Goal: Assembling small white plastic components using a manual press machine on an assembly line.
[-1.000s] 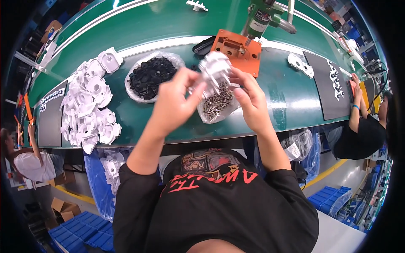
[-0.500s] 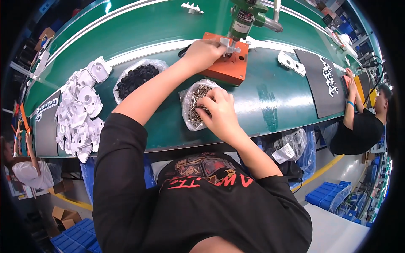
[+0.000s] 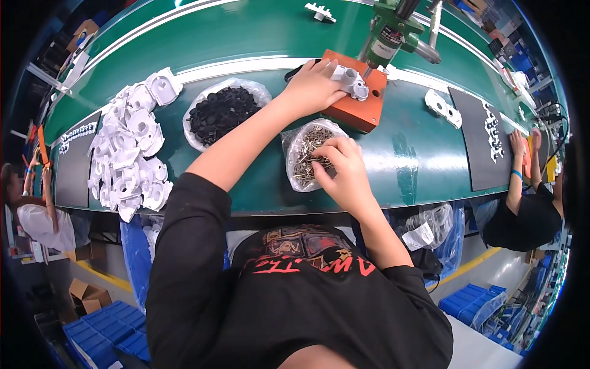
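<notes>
Front of dark green tabletop open from bare right hand to flat dark grey mat. Bare left forearm bars gap between clear plastic bag of silver screws and clear plastic bag of black pieces. Green press head overhangs orange rectangular block.

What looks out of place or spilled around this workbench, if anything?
Nothing looks clearly spilled or damaged. The only mild oddity is a small white plastic piece lying alone on the green belt, beyond the orange fixture and well apart from the heaped white housings. It may well belong there.
</notes>
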`<state>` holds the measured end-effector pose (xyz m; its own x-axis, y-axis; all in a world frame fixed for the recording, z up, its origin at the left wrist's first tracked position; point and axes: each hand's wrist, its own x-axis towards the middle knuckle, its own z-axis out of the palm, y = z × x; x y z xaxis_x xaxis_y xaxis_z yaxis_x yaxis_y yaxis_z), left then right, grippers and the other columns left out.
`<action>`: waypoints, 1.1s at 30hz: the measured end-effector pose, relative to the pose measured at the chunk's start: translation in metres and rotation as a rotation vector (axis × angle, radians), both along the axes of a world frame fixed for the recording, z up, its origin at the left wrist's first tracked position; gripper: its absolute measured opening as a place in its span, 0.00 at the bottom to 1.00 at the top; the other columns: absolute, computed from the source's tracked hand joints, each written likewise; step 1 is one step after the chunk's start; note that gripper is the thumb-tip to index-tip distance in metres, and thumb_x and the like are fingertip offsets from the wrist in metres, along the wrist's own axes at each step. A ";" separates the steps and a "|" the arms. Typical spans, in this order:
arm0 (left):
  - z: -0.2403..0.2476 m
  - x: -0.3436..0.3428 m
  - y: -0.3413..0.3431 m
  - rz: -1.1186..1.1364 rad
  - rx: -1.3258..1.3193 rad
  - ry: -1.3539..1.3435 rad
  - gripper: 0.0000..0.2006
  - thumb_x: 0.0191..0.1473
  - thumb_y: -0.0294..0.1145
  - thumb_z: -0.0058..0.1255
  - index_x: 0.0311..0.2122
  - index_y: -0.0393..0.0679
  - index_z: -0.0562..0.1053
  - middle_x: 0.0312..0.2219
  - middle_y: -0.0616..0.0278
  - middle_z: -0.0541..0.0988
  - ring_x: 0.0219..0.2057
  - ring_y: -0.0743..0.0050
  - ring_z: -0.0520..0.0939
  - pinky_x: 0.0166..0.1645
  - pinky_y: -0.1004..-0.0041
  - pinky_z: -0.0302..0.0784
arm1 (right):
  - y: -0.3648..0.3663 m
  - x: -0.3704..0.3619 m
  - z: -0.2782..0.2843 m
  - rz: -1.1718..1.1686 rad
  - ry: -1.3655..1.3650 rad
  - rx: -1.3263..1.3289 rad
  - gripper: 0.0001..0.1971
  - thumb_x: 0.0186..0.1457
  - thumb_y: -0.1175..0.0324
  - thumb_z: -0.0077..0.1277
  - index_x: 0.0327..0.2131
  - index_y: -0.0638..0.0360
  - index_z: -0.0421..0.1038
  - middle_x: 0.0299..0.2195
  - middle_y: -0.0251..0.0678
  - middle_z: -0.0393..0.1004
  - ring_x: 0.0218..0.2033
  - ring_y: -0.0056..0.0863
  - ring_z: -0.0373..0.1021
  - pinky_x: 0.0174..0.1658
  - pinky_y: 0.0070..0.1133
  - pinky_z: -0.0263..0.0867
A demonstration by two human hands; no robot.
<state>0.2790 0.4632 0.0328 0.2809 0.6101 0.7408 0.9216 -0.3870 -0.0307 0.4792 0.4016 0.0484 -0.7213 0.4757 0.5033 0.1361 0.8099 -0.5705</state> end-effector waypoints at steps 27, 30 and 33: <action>0.022 -0.115 -0.136 0.654 -0.709 -0.187 0.08 0.46 0.32 0.49 0.29 0.39 0.70 0.29 0.49 0.74 0.35 0.48 0.74 0.40 0.59 0.68 | 0.028 0.016 0.026 0.100 0.113 -0.865 0.02 0.47 0.81 0.48 0.28 0.67 0.67 0.27 0.33 0.71 0.26 0.17 0.70 0.28 0.13 0.65; 0.030 -0.116 -0.137 0.626 -0.715 -0.290 0.09 0.47 0.33 0.48 0.30 0.39 0.71 0.28 0.50 0.75 0.33 0.50 0.75 0.39 0.62 0.69 | 0.028 0.016 0.025 0.130 0.131 -0.832 0.03 0.48 0.80 0.48 0.29 0.67 0.67 0.26 0.32 0.69 0.26 0.15 0.67 0.29 0.11 0.62; 0.039 -0.119 -0.129 0.588 -0.726 -0.503 0.10 0.49 0.34 0.48 0.30 0.38 0.71 0.26 0.55 0.75 0.30 0.63 0.75 0.37 0.68 0.69 | 0.026 0.014 0.027 0.130 0.196 -0.880 0.05 0.51 0.80 0.45 0.33 0.67 0.69 0.26 0.30 0.66 0.26 0.14 0.63 0.29 0.11 0.58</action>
<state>0.1605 0.3345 0.0716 -0.4397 0.8932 0.0937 0.8123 0.3510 0.4658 0.4937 0.4273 0.0750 -0.7358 0.6672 0.1161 -0.0902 0.0734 -0.9932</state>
